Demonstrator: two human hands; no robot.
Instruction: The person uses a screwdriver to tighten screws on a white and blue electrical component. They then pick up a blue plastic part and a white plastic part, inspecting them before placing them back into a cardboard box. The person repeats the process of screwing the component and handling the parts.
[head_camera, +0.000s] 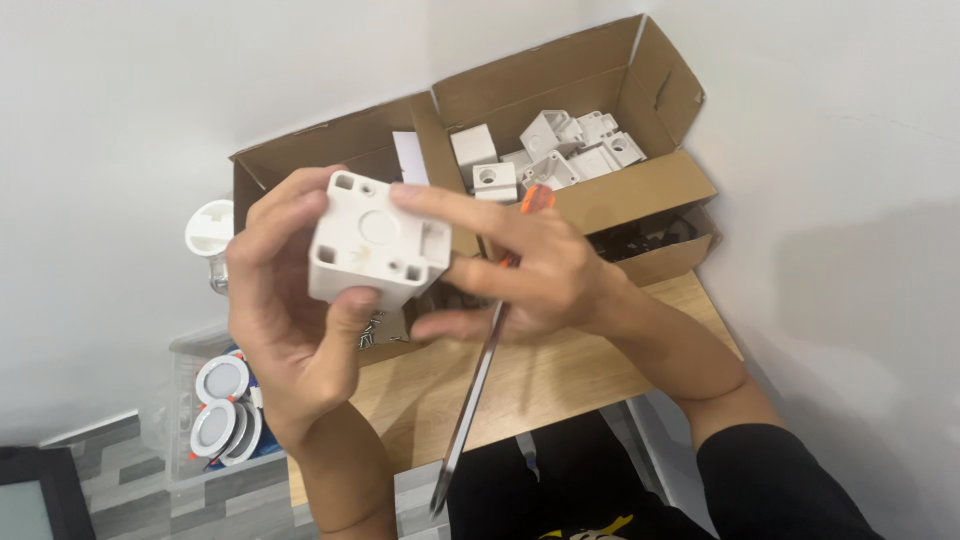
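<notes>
Two hands meet above the wooden table (560, 375). Left hand (285, 320) grips a white square plastic box (375, 245), its flat back facing the camera. Right hand (530, 275) touches the box's edge while clasping a screwdriver (480, 375), orange handle away, shaft slanting down toward the person.

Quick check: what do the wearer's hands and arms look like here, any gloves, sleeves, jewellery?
Both hands are bare: no gloves, rings or watch visible on the left hand or right hand. The left forearm is uncovered. The right arm has a black sleeve starting above the elbow.
</notes>
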